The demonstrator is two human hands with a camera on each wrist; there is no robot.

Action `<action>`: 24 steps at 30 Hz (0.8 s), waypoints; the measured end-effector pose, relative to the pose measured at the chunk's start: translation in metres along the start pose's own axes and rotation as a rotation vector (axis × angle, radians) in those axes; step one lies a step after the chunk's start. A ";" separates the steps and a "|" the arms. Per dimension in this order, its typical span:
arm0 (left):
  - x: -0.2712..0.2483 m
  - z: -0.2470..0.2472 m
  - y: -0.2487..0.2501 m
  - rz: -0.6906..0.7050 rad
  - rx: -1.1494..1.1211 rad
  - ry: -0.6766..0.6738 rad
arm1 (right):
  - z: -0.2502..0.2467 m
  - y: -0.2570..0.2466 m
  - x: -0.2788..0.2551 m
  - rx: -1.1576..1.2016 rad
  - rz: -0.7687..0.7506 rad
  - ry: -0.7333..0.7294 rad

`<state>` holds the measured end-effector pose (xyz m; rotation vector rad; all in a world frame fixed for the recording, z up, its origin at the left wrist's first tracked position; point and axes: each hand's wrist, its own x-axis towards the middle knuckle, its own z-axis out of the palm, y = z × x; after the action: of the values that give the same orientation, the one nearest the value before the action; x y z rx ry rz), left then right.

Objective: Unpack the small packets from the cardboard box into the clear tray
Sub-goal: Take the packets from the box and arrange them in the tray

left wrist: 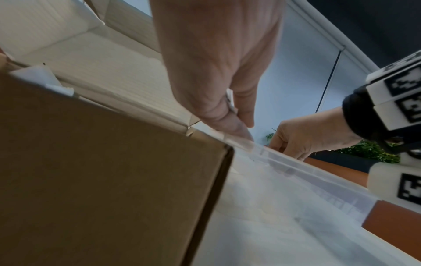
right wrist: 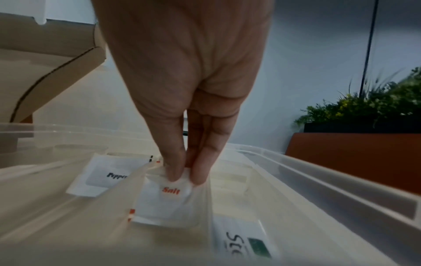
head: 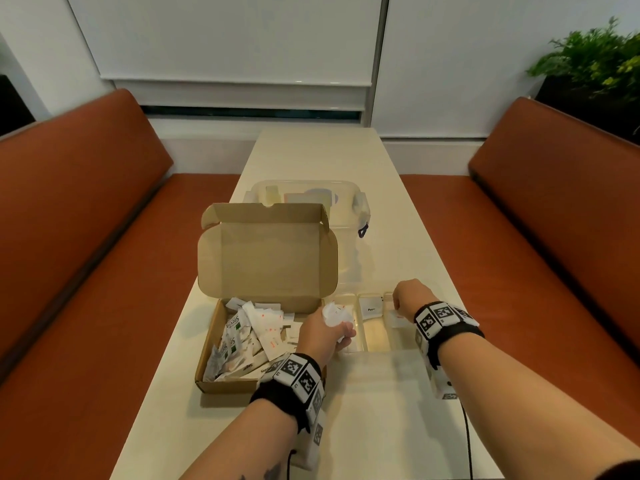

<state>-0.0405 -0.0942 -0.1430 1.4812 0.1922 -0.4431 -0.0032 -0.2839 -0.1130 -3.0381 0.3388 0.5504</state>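
We see two rust-orange benches (head: 86, 237) flanking a long cream table (head: 381, 427). Far back on the table sits a lidded clear container (head: 311, 195), and nearer stands the cardboard box (head: 221, 382), its lid flap raised behind it. Loose white packets (head: 249, 334) fill the box, some printed with green, some with red.

Just to the right of the box, touching or nearly touching it, lies the clear tray (head: 377, 341), split into narrow compartments. In the middle compartment a white packet marked Pepper (head: 371, 308) lies flat. In the right wrist view a packet with green print (right wrist: 246, 239) rests in the compartment to the right of the hand.

Our left hand (head: 323, 336) sits at the seam between box and tray, fingers curled round a bunch of white packets (head: 334, 315) with red print that stick up from the fist. In the left wrist view thumb and fingers are pressed together over the tray's rim.

Our right hand (head: 410, 299) reaches down into the tray. Its thumb and fingertips (right wrist: 175, 172) pinch the top edge of a white packet marked Salt (right wrist: 164, 203), which stands in the compartment beside the Pepper one.
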 end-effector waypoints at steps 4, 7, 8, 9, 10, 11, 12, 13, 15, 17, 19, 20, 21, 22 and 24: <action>0.001 0.000 0.000 -0.002 -0.008 0.000 | -0.002 -0.002 -0.001 -0.023 -0.025 -0.027; 0.001 0.001 0.000 0.000 -0.023 -0.009 | -0.003 -0.006 -0.001 -0.064 -0.014 -0.042; 0.001 0.001 0.000 0.001 -0.024 -0.012 | -0.003 -0.007 -0.001 -0.073 -0.009 -0.046; 0.001 0.001 0.000 0.002 -0.021 -0.011 | -0.002 -0.007 -0.001 -0.075 -0.012 -0.048; 0.002 0.001 0.000 0.003 -0.015 -0.008 | -0.002 -0.008 -0.001 -0.076 -0.019 -0.046; 0.001 0.001 0.000 0.004 -0.007 -0.004 | -0.002 -0.007 -0.002 -0.079 -0.027 -0.048; 0.002 0.001 0.000 0.005 0.000 -0.003 | -0.001 -0.007 -0.003 -0.084 -0.037 -0.049; 0.002 0.001 0.000 0.006 0.004 -0.003 | -0.001 -0.005 -0.004 -0.086 -0.052 -0.043; 0.002 0.001 0.000 0.006 0.010 -0.004 | 0.001 -0.002 -0.006 -0.066 -0.085 -0.011; 0.003 0.001 -0.001 0.008 0.005 -0.006 | 0.002 0.001 -0.009 -0.039 -0.103 0.009; 0.003 0.001 -0.001 0.015 0.002 -0.010 | 0.002 0.004 -0.010 -0.010 -0.092 0.020; 0.003 0.001 -0.002 0.016 -0.004 -0.013 | 0.003 0.004 -0.009 0.001 -0.090 0.029; 0.003 0.001 -0.002 0.015 -0.012 -0.017 | 0.003 0.004 -0.010 0.010 -0.090 0.035; 0.004 0.001 -0.003 0.012 -0.020 -0.019 | 0.003 0.004 -0.010 0.022 -0.090 0.039; 0.004 0.001 -0.003 0.008 -0.025 -0.017 | 0.005 0.004 -0.011 0.047 -0.085 0.040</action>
<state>-0.0379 -0.0963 -0.1470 1.4528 0.1780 -0.4453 -0.0154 -0.2850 -0.1138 -3.0048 0.2202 0.4696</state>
